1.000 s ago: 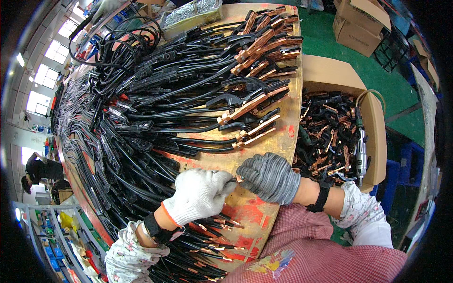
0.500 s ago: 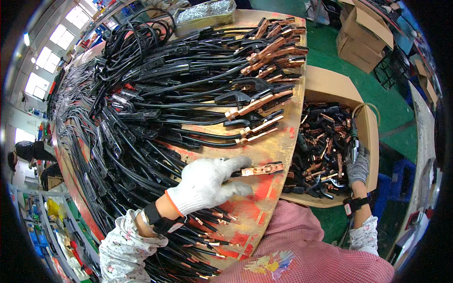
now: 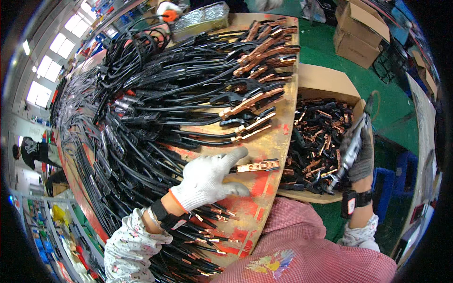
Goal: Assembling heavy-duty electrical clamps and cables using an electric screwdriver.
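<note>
My left hand [image 3: 203, 177], in a white glove, rests low over the wooden table. It grips a black cable just behind a copper clamp jaw [image 3: 258, 166], which points right toward the table's edge. Its index finger and thumb stick out on either side of that cable. My right hand [image 3: 362, 158], in a grey glove, is wrapped round a silver power screwdriver [image 3: 351, 150] with a hose at its upper end. The tool is tilted, tip down, over the cardboard box [image 3: 325, 79]. Black and copper clamp parts [image 3: 318, 137] fill that box.
Many black cables with copper clamp ends [image 3: 264, 52] cover the table [image 3: 278, 118]. A plastic-wrapped tray [image 3: 200, 21] stands at the back, near another person's white-gloved hand [image 3: 168, 8]. Blue stools [image 3: 403, 174] and more cardboard boxes [image 3: 361, 35] stand to the right.
My right hand has lifted the screwdriver from the box's right side and tilted it. My left hand stays about where it was with the clamp jaw. Another person's gloved hands have appeared at the back.
</note>
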A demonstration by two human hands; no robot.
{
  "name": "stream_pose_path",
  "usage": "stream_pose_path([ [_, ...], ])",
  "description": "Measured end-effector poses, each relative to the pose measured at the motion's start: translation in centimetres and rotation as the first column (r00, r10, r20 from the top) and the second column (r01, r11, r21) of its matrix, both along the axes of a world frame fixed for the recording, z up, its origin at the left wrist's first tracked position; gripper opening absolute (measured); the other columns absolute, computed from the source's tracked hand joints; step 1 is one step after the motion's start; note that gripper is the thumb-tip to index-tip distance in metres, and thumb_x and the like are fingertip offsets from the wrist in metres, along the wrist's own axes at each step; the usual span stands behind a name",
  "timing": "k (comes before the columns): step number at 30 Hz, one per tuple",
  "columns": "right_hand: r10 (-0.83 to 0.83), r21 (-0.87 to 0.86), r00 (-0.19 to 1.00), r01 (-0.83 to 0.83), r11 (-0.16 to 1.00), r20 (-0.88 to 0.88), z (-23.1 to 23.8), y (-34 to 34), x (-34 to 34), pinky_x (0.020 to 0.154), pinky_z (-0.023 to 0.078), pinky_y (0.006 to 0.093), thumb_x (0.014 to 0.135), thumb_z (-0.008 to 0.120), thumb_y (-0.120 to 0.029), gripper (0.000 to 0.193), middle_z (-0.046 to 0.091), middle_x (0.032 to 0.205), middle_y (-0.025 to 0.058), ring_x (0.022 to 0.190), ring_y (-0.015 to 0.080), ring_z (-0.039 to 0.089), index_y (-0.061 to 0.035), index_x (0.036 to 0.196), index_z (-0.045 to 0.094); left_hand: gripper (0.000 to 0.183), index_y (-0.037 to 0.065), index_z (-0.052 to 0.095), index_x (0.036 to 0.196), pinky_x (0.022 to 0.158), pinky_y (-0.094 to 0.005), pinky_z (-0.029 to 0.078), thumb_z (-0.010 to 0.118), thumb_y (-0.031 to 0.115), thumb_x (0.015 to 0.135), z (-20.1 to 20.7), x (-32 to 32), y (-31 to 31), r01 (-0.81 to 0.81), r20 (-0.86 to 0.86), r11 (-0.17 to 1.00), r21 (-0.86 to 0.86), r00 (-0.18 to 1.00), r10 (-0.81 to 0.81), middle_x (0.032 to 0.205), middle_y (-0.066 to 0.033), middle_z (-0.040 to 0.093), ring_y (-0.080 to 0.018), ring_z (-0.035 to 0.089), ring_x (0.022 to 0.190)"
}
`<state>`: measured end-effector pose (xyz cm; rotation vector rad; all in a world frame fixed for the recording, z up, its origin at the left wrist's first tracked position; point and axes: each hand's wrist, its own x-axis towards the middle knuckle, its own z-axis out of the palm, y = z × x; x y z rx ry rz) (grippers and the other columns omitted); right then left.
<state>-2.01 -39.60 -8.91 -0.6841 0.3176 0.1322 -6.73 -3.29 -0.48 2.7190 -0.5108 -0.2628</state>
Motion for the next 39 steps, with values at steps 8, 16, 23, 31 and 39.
stream_pose_path([
  [8, -0.006, 0.256, 0.904, -0.115, 0.960, 0.427, 7.1, 14.3, 1.1, 0.054, 0.049, 0.0350, 0.077, 0.061, -0.014, 0.043, 0.050, 0.070, 0.0048, 0.059, 0.0186, 0.053, -0.0049, 0.117, 0.047, 0.026, 0.015, 0.067, 0.093, 0.047, -0.0377, 0.045, 0.068, 0.034, 0.074, -1.2, -0.1, -0.4, -0.027, 0.152, 0.997, 0.071, 0.988, 0.016, 0.062, -0.0081, 0.061, -0.0281, 0.060, 0.054],
  [16, 0.177, -0.007, 0.891, -0.192, 0.981, 0.419, 7.3, 18.6, -1.4, 0.068, 0.050, 0.0397, 0.078, 0.067, -0.012, 0.041, 0.053, 0.073, 0.0065, 0.067, 0.0206, 0.056, -0.0074, 0.112, 0.043, 0.029, 0.014, 0.061, 0.079, 0.039, -0.0379, 0.042, 0.059, 0.043, 0.079, -1.8, -0.1, -0.4, 0.001, 0.169, 0.988, 0.156, 0.985, -0.027, 0.056, -0.0054, 0.059, -0.0246, 0.059, 0.047],
  [23, 0.484, -0.441, 0.765, -0.293, 0.848, 0.424, 8.0, 18.3, -1.5, 0.071, 0.050, 0.0305, 0.072, 0.065, -0.006, 0.026, 0.059, 0.085, 0.0028, 0.076, 0.0141, 0.058, -0.0064, 0.096, 0.054, 0.021, 0.015, 0.060, 0.081, 0.039, -0.0400, 0.041, 0.056, 0.035, 0.079, -2.1, -0.2, 0.1, 0.012, 0.101, 0.990, 0.138, 0.995, -0.026, 0.059, -0.0067, 0.061, -0.0266, 0.061, 0.051],
  [31, 0.703, -0.774, 0.502, -0.099, 0.625, 0.504, 5.6, 18.4, -1.3, 0.073, 0.050, 0.0293, 0.091, 0.053, -0.020, 0.015, 0.058, 0.092, 0.0068, 0.081, 0.0173, 0.058, -0.0055, 0.095, 0.053, 0.020, 0.016, 0.060, 0.083, 0.040, -0.0417, 0.042, 0.059, 0.032, 0.073, -1.1, -0.3, 0.1, 0.000, 0.069, 0.984, 0.179, 0.998, -0.012, 0.061, -0.0080, 0.062, -0.0284, 0.061, 0.053],
  [39, 0.621, -0.361, 0.638, -0.505, 0.784, 0.455, 6.1, 18.1, -2.2, 0.087, 0.044, 0.0356, 0.087, 0.057, -0.013, 0.021, 0.057, 0.099, 0.0088, 0.098, 0.0196, 0.053, -0.0034, 0.106, 0.054, 0.016, 0.015, 0.064, 0.076, 0.046, -0.0403, 0.046, 0.062, 0.031, 0.073, -2.0, -0.5, -0.4, -0.068, 0.215, 0.994, 0.086, 0.975, 0.048, 0.064, -0.0084, 0.062, -0.0278, 0.061, 0.054],
])
